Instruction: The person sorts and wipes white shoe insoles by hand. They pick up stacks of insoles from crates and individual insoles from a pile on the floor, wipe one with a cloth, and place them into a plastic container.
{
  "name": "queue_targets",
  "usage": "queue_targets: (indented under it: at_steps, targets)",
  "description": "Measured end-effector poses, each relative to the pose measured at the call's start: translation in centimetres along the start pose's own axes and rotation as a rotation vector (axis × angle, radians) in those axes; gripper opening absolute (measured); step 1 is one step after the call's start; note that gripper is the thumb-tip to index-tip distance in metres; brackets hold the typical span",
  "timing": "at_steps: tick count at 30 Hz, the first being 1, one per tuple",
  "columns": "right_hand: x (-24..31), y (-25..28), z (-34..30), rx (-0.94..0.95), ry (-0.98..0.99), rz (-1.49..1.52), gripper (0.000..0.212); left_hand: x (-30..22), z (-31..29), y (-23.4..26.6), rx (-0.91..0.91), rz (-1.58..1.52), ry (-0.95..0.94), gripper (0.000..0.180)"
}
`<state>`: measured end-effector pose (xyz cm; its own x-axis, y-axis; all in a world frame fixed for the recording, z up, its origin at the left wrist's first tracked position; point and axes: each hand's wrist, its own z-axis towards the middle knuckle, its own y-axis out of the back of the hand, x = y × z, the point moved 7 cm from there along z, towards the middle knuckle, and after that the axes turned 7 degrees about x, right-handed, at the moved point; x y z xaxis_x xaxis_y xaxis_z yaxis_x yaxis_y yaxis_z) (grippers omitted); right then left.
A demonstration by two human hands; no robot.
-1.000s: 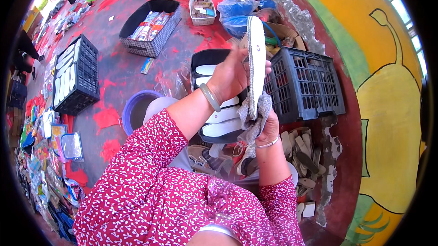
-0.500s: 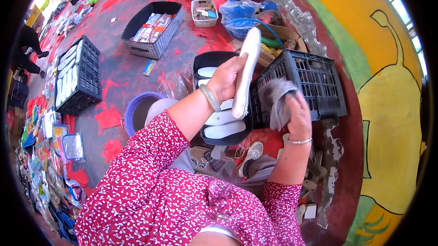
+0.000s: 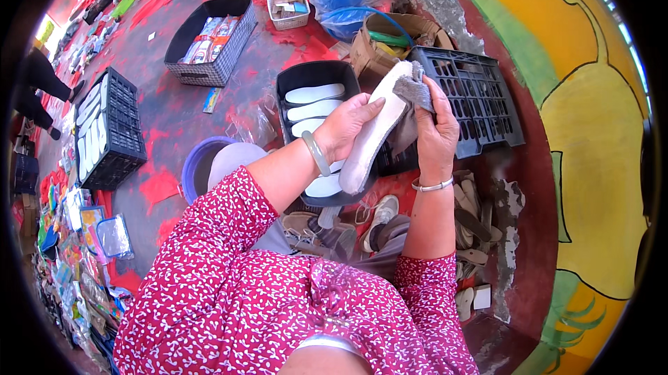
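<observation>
A white insole (image 3: 365, 152) is tilted upward in front of me, its toe end at the upper right. My left hand (image 3: 346, 130) is closed on its left edge at mid-length, thumb across the top face. In my right hand (image 3: 438, 131) is a crumpled grey cloth (image 3: 415, 92), pinched in the fingers and pressed against the far end of the insole. Beyond my left hand stands a black bin (image 3: 284, 109) with several white insoles (image 3: 314, 93) lying in a row. My left hand and the held insole cover part of that bin.
An upturned black crate (image 3: 480, 104) stands right of my right hand, by the painted wall (image 3: 598, 187). A purple bucket (image 3: 191, 166) is left of my knee. Further left are a crate of insoles (image 3: 122, 131) and a grey patterned bin (image 3: 216, 69). Loose soles (image 3: 473, 225) lie by the wall.
My right hand has brought the grey cloth from beside the insole onto its far end. The insole has turned to show its broad face. The view has shifted slightly.
</observation>
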<state>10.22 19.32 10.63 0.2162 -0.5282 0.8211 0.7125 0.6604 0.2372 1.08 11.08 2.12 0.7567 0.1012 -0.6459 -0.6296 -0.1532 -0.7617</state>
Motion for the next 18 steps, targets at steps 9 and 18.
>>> queue_targets:
  at_steps: [9,18]
  targets:
    - [2.2,-6.0,-2.2,0.32,0.037,-0.171,0.046,-3.7,1.1,6.0,-0.166,-0.21,-0.246,0.029]
    - [5.3,-7.1,-2.9,0.414,0.247,-0.337,0.039,-5.4,0.5,10.0,-0.416,-0.3,-0.351,0.031]
